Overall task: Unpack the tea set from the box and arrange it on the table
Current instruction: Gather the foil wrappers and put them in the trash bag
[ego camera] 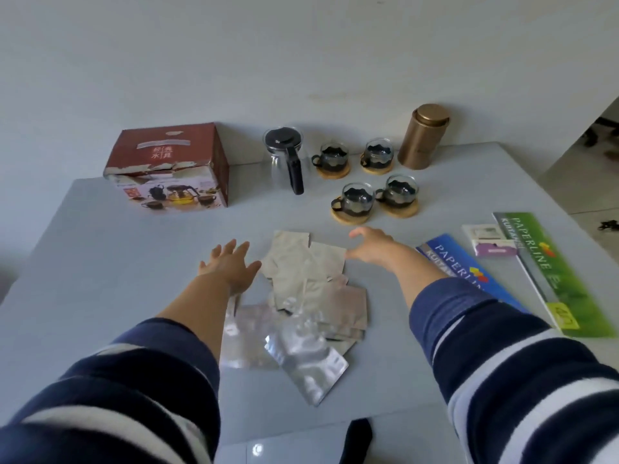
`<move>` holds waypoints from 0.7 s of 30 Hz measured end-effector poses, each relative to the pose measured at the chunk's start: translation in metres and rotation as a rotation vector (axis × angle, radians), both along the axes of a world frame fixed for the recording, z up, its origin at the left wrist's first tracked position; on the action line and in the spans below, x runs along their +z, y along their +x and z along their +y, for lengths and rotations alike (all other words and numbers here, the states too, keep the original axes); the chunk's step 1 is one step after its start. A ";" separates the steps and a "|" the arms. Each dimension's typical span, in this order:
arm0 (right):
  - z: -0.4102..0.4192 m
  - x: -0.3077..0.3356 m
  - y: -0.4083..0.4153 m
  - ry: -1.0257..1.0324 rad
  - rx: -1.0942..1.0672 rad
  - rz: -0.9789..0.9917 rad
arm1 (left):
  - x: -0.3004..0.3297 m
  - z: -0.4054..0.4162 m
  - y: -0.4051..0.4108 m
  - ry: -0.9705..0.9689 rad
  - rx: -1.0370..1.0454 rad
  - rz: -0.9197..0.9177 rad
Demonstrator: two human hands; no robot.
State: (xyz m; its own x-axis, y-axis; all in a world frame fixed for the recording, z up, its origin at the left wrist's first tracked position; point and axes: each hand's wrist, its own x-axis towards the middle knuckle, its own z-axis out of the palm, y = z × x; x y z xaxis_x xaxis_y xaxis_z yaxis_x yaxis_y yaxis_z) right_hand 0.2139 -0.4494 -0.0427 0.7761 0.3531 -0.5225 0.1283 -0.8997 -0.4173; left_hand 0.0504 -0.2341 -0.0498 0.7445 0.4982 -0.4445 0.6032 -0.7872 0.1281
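The red tea-set box (170, 167) stands at the back left of the grey table (100, 269). A glass teapot (286, 159) with a black lid and handle stands to its right. Several glass cups (356, 200) on round wooden coasters sit beside the teapot, and a bronze canister (423, 137) stands behind them. Silver and grey packing bags (301, 303) lie in a heap at the table's middle. My left hand (231, 264) hovers flat with spread fingers at the heap's left edge. My right hand (371, 246) reaches over the heap's far right corner, fingers loosely bent, holding nothing.
Blue (465, 272) and green (549, 272) paper packs lie at the right side of the table, with a small white and purple packet (490, 244) between them. A dark object (360, 440) shows at the table's near edge. A white wall runs behind.
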 end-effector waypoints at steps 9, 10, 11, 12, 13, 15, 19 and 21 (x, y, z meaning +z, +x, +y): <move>0.025 -0.046 -0.107 -0.126 -0.019 -0.138 | -0.045 -0.001 -0.100 -0.004 0.317 0.161; 0.028 -0.048 -0.115 -0.123 -0.031 -0.149 | -0.045 -0.011 -0.102 -0.008 0.357 0.123; 0.030 -0.049 -0.122 -0.117 -0.045 -0.156 | -0.043 -0.021 -0.103 -0.009 0.374 0.073; 0.034 -0.049 -0.130 -0.104 -0.060 -0.157 | -0.039 -0.033 -0.102 0.000 0.366 0.040; 0.038 -0.049 -0.136 -0.088 -0.071 -0.156 | -0.039 -0.043 -0.100 0.001 0.347 0.013; 0.046 -0.050 -0.147 -0.034 -0.080 -0.140 | -0.039 -0.054 -0.096 -0.009 0.298 -0.061; 0.055 -0.050 -0.160 0.076 -0.093 -0.124 | -0.039 -0.068 -0.095 -0.077 0.194 -0.112; 0.055 -0.048 -0.160 0.088 -0.083 -0.131 | -0.040 -0.067 -0.100 -0.092 0.130 -0.081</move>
State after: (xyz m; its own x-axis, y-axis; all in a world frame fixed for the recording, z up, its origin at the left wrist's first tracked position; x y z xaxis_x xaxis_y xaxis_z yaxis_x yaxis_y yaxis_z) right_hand 0.0543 -0.3948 -0.0908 0.8637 0.3251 -0.3851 0.1135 -0.8700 -0.4798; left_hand -0.0494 -0.3013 -0.0894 0.7117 0.5528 -0.4335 0.6841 -0.6858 0.2485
